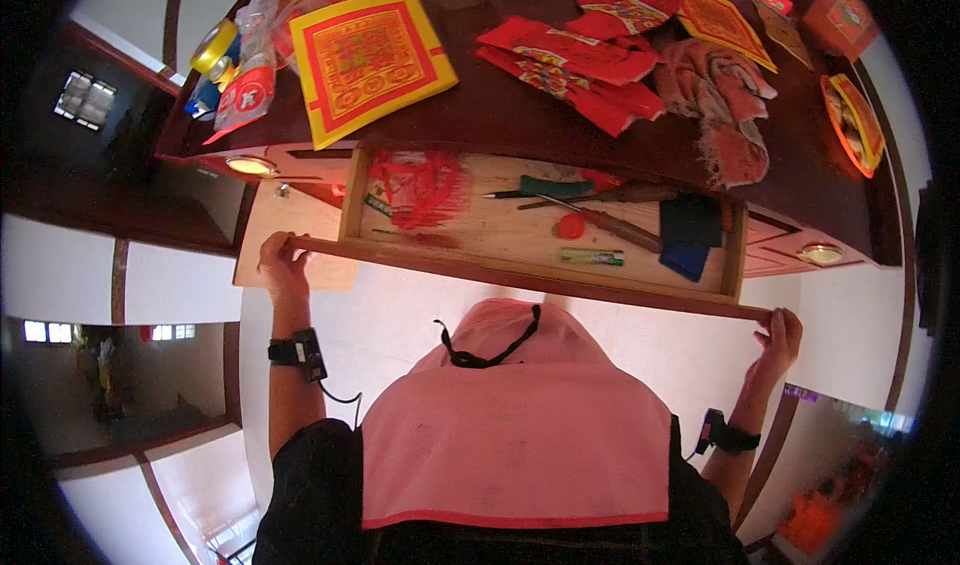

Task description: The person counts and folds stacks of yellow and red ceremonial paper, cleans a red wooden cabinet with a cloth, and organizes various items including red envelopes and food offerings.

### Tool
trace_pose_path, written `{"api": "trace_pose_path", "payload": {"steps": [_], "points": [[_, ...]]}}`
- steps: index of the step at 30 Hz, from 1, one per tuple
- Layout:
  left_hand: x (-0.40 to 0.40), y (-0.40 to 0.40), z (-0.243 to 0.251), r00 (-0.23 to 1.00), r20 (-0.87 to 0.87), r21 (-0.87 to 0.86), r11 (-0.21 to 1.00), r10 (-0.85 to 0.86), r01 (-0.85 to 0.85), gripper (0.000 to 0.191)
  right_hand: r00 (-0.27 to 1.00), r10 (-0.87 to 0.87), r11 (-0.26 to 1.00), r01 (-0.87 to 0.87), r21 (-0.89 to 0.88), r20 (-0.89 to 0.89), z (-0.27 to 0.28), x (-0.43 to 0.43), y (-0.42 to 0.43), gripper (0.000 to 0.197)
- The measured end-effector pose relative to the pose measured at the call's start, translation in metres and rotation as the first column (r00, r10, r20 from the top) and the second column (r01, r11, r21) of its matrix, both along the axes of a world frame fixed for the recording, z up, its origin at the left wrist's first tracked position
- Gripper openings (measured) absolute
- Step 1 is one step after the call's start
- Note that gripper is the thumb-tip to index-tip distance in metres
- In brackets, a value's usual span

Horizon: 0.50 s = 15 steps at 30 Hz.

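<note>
A wooden drawer (487, 257) stands pulled out from a dark red cabinet. My left hand (286, 261) grips the left end of its front panel, and my right hand (780, 338) holds the right end. Inside lie a tangle of red plastic netting or bags (420, 186), a screwdriver (611, 227), a green-handled tool (555, 185), a red round cap (571, 226), a green lighter-like item (592, 257) and dark cloth or pouches (688, 224).
On the cabinet top (480, 126) are a yellow-and-red paper stack (371, 66), red packets (574, 66), a frayed pink cloth (720, 100) and plastic bottles and bags at left. An open cabinet door (262, 227) is below left.
</note>
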<state>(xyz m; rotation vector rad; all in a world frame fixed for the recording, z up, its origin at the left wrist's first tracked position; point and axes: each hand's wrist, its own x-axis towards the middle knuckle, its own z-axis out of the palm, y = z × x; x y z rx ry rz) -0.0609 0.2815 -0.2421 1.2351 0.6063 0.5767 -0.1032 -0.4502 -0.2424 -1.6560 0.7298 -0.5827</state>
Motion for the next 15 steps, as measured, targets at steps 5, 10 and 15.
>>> {"api": "trace_pose_path", "payload": {"steps": [5, 10, 15], "points": [[0.01, -0.015, 0.02, 0.968, -0.176, 0.185, 0.972, 0.179, -0.146, 0.014, 0.969, -0.008, 0.999, -0.001, -0.036, -0.246, -0.008, 0.001, -0.037, 0.026], [0.013, -0.075, 0.07, 0.998, -0.024, 0.856, 0.517, 0.051, -0.005, 0.02, 0.967, 0.019, 0.467, -0.232, -0.854, -0.252, 0.051, 0.017, -0.001, 0.023], [0.039, -0.147, 0.09, 0.652, -0.377, 0.728, 0.225, -0.658, 0.648, 0.013, 0.823, 0.534, 0.698, -0.559, -0.449, -0.194, 0.092, 0.052, 0.083, 0.019]]}}
